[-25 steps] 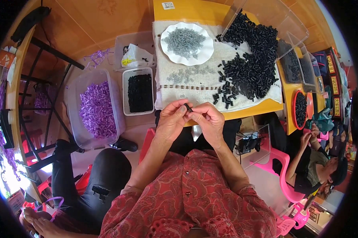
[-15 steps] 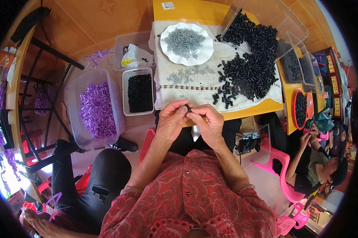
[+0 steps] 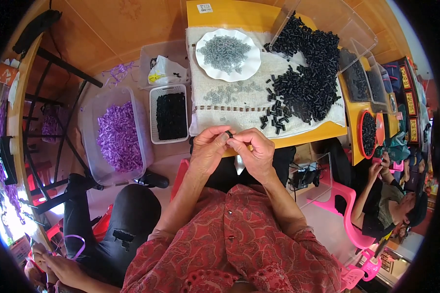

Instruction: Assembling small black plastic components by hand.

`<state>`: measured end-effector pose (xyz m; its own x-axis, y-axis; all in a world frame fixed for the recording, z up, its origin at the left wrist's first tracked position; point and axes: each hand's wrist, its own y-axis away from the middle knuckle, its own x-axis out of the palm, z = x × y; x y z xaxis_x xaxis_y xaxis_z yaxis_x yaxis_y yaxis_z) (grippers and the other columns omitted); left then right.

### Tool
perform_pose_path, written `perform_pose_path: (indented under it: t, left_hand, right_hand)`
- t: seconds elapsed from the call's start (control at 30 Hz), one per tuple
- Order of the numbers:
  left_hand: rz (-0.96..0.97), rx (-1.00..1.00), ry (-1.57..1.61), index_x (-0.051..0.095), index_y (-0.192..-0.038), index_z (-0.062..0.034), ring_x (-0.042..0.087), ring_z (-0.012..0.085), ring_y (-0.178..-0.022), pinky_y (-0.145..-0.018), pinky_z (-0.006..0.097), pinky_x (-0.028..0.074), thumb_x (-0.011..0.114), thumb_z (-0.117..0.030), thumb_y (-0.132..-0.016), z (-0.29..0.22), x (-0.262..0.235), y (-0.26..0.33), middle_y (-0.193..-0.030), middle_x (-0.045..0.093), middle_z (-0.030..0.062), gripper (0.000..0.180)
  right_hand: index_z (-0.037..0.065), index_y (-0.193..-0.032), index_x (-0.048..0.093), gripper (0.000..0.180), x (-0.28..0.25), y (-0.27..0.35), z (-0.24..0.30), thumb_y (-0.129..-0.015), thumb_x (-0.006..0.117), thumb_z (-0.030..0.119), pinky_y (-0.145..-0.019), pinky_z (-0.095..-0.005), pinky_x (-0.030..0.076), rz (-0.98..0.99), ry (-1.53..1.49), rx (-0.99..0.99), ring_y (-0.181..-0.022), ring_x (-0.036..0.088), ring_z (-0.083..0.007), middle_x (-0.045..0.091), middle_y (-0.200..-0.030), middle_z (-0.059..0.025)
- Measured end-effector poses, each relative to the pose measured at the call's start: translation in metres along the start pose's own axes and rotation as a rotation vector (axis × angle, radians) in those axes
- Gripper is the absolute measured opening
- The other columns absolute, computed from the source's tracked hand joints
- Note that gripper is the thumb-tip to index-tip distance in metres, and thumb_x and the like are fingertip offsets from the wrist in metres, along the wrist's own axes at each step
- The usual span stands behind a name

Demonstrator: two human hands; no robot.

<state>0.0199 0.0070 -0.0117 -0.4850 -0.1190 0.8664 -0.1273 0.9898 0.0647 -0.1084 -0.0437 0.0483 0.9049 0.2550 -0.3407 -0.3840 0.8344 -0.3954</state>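
Pinching: our left hand and right hand meet at the fingertips, fingers pressed together on one small black piece
Piece: it sits between both thumbs and forefingers, held just over the near edge of the desk
Just beyond our fingers: a pale towel covers the desk, with scattered grey bits on it
Beyond and right of our fingers: a big heap of black pieces spills from a tipped clear box
Farther ahead: a white plate holds more grey bits
Left of our fingers: a white basket of black pieces, then a clear tub of purple ones, both on the floor
Far right: another person sits by a pink chair
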Motion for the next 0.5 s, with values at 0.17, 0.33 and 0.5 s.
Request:
perform_pose_path:
  t: [0.17, 0.33, 0.5]
  left_hand:
    - [-0.001, 0.000, 0.003, 0.063, -0.110, -0.0016, 0.060, 0.0162, -0.097, -0.090, 0.030, 0.048, 0.057, 0.000, -0.090, -0.0025, -0.0004, -0.0011, -0.102, 0.065, 0.0095, 0.020]
    - [-0.011, -0.006, 0.032, 0.062, -0.111, 0.0011, 0.060, 0.0155, -0.094, -0.088, 0.031, 0.049, 0.055, 0.002, -0.091, -0.0016, 0.0003, -0.0008, -0.101, 0.064, 0.0090, 0.021]
    - [-0.033, -0.014, 0.082, 0.062, -0.112, 0.0007, 0.060, 0.0155, -0.093, -0.087, 0.031, 0.049, 0.055, 0.001, -0.091, -0.0003, 0.0024, -0.0003, -0.101, 0.064, 0.0083, 0.022]
  right_hand:
    - [0.001, -0.080, 0.063, 0.016, -0.0004, -0.0043, -0.0016, -0.073, 0.077, 0.001, -0.056, -0.0240, 0.047, 0.029, 0.016, 0.003, -0.065, 0.060, -0.0131, 0.063, -0.076, -0.0071]
    - [0.002, -0.081, 0.062, 0.020, -0.0006, -0.0057, -0.0004, -0.071, 0.079, 0.004, -0.051, -0.0242, 0.044, 0.007, -0.002, 0.025, -0.060, 0.056, -0.0117, 0.060, -0.075, -0.0047]
    - [0.002, -0.084, 0.062, 0.024, -0.0016, -0.0053, -0.0031, -0.070, 0.081, 0.006, -0.054, -0.0241, 0.045, 0.013, 0.009, 0.027, -0.065, 0.055, -0.0121, 0.059, -0.077, -0.0039]
